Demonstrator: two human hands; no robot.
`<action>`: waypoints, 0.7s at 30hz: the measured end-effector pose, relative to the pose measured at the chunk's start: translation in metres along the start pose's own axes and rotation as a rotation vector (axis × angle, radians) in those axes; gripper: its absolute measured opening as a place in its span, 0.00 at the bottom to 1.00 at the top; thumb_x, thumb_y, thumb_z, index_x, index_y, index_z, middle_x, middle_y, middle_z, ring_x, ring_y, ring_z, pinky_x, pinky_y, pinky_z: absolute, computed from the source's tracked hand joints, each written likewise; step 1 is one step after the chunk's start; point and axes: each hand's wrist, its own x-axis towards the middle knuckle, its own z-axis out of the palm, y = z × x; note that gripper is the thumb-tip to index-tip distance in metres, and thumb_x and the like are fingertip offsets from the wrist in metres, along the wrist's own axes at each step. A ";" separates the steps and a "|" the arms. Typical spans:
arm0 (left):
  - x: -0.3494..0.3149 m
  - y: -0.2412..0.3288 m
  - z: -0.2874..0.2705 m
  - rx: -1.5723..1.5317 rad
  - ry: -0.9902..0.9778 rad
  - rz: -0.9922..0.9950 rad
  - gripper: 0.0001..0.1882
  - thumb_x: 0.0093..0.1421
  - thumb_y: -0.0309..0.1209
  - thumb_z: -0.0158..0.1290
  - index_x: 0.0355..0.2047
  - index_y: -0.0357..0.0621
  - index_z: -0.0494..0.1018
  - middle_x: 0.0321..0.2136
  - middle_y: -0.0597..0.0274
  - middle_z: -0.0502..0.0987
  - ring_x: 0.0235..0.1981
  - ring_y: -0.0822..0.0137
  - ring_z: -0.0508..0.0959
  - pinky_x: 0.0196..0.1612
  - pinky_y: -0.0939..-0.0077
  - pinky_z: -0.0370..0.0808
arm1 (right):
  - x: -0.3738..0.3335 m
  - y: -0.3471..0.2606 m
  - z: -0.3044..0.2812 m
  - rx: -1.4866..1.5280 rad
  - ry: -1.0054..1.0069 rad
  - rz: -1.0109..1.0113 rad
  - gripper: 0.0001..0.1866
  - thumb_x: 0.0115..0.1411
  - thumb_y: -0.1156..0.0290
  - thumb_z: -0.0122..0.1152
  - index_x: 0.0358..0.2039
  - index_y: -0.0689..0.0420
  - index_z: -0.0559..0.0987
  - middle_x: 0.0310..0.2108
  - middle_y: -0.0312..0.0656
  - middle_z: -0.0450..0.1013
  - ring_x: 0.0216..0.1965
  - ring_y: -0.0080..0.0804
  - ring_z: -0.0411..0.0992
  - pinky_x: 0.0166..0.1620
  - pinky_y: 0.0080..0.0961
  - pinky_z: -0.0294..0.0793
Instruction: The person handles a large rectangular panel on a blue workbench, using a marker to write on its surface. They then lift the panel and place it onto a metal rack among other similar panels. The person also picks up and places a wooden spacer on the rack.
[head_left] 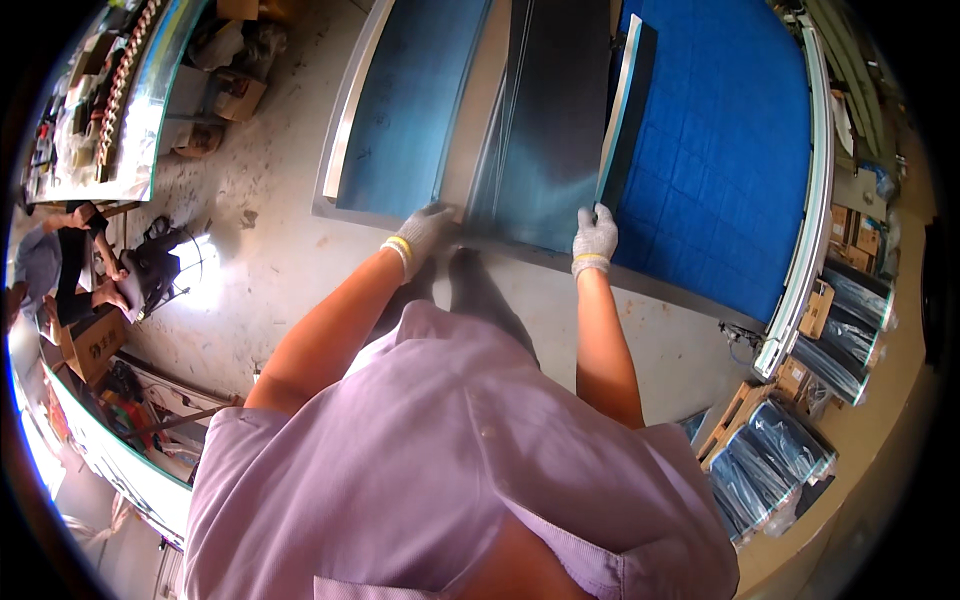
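My left hand [423, 240], in a pale knit glove with a yellow-banded cuff, is at the near edge of a table. Its bent fingers lie beside the corner of a glossy blue-grey sheet [400, 110]; what they grip is hidden. A dark flexible sheet [550, 120] stretches away from me between my hands, its near part shiny. At that sheet's right corner, my gloved right hand [595, 240] pinches the near end of a narrow dark strip [633, 110] with a cream edge. The strip stands raised along the dark sheet's right side.
Bright blue covering [720, 150] spreads over the table's right part, bordered by a pale metal rail [815, 200]. Wrapped dark rolls [765, 455] lie on the right. A glass-topped bench [130, 150] and cardboard boxes [240, 95] are at left, near another person [60, 260].
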 end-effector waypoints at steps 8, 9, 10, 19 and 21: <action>0.001 0.070 0.041 0.086 0.218 -0.071 0.29 0.62 0.41 0.52 0.57 0.33 0.62 0.51 0.51 0.72 0.51 0.59 0.73 0.54 0.68 0.67 | -0.047 -0.041 0.008 -0.424 -0.236 0.069 0.22 0.55 0.69 0.60 0.51 0.58 0.72 0.39 0.56 0.75 0.42 0.53 0.74 0.45 0.41 0.72; 0.016 0.056 0.036 -0.071 0.238 -0.052 0.27 0.60 0.39 0.55 0.53 0.31 0.66 0.46 0.53 0.75 0.46 0.61 0.75 0.51 0.67 0.70 | -0.053 -0.039 0.013 -0.470 -0.199 -0.015 0.23 0.55 0.67 0.60 0.51 0.57 0.72 0.40 0.56 0.74 0.43 0.52 0.73 0.46 0.41 0.72; 0.024 0.056 0.035 0.085 0.216 -0.029 0.25 0.60 0.38 0.55 0.51 0.30 0.67 0.43 0.53 0.76 0.44 0.62 0.76 0.50 0.67 0.71 | -0.056 -0.030 0.017 -0.522 -0.159 -0.086 0.24 0.55 0.66 0.61 0.52 0.57 0.72 0.41 0.55 0.74 0.44 0.51 0.73 0.47 0.41 0.72; -0.017 0.088 0.037 -0.112 0.002 -0.011 0.18 0.63 0.30 0.49 0.49 0.30 0.66 0.36 0.56 0.77 0.33 0.65 0.80 0.37 0.74 0.78 | -0.002 -0.025 -0.007 0.450 -0.521 0.337 0.38 0.55 0.61 0.65 0.60 0.69 0.61 0.56 0.52 0.65 0.58 0.38 0.63 0.61 0.29 0.58; -0.020 0.072 0.044 0.002 0.022 0.037 0.25 0.62 0.36 0.51 0.54 0.30 0.63 0.44 0.50 0.74 0.44 0.62 0.76 0.48 0.71 0.73 | -0.010 -0.030 -0.001 0.511 -0.498 0.414 0.35 0.56 0.63 0.63 0.59 0.67 0.63 0.54 0.50 0.68 0.56 0.37 0.65 0.60 0.29 0.60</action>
